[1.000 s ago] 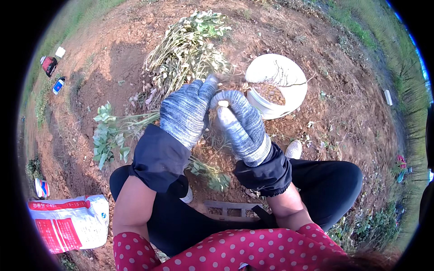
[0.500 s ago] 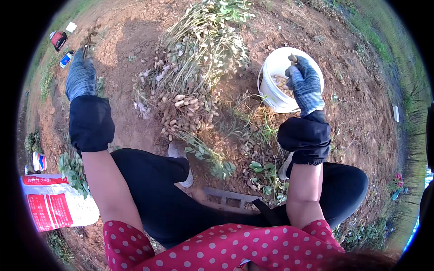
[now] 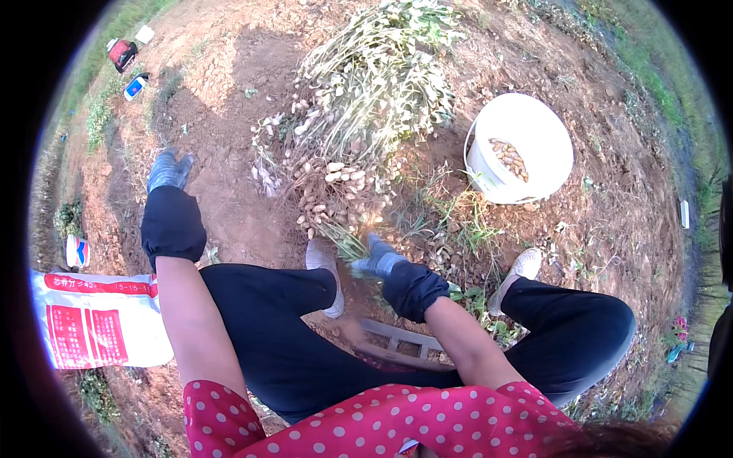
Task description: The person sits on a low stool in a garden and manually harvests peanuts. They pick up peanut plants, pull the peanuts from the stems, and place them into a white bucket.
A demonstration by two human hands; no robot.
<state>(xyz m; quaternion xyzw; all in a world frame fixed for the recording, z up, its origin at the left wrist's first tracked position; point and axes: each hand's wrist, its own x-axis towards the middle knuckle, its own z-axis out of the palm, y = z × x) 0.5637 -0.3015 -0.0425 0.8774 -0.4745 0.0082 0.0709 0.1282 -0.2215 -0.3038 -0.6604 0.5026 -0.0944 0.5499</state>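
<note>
Left hand (image 3: 169, 171) outstretched, right hand (image 3: 379, 259) angled inward

we see a deep pink shirt (image 3: 328, 429) with pale grey dots, dark navy cuffs (image 3: 174, 221), black trousers (image 3: 569, 332) and gloves (image 3: 169, 172) in blue and grey; we find the bucket (image 3: 486, 177) white, the peanuts (image 3: 508, 159) tan, the plants (image 3: 382, 88) pale green, the soil (image 3: 237, 217) reddish brown, the shoes (image 3: 527, 264) off-white and the sack (image 3: 103, 324) white with red panels; we also note a red-and-black bag (image 3: 122, 55)

A white sack (image 3: 107, 324) lies near a container (image 3: 77, 251).
</note>
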